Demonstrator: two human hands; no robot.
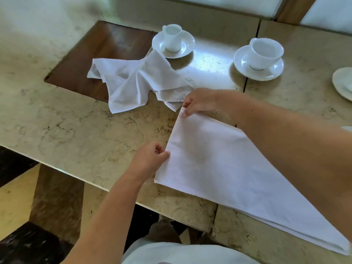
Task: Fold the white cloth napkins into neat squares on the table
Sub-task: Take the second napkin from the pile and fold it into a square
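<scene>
On the marbled tabletop (76, 126), at about ten o'clock from the centre of the view, a dark wooden panel (99, 54) is set flush into the stone. A crumpled white napkin (137, 80) lies partly on that panel and partly on the stone, one corner reaching toward a small cup (173, 37) that stands on its saucer (185, 44) at twelve o'clock.

Lower, at about seven o'clock, the left hand (150, 159) pinches the left edge of a folded napkin (219, 164) between thumb and curled fingers. That cloth lies flat on the tabletop as a broad triangle, its layered edges lined up, with the long point running toward five o'clock and overhanging the near table edge.

At the cloth's upper corner, near the centre of the view, the right hand (202, 101) grips the tip with thumb and fingertips, its forearm crossing over the cloth's right side. This corner sits just beside the lowest corner of the crumpled napkin.

Toward two o'clock a wider cup (265, 53) rests on a second saucer (247, 67), and at three o'clock the rim of a plate (342, 82) shows at the frame's edge.
</scene>
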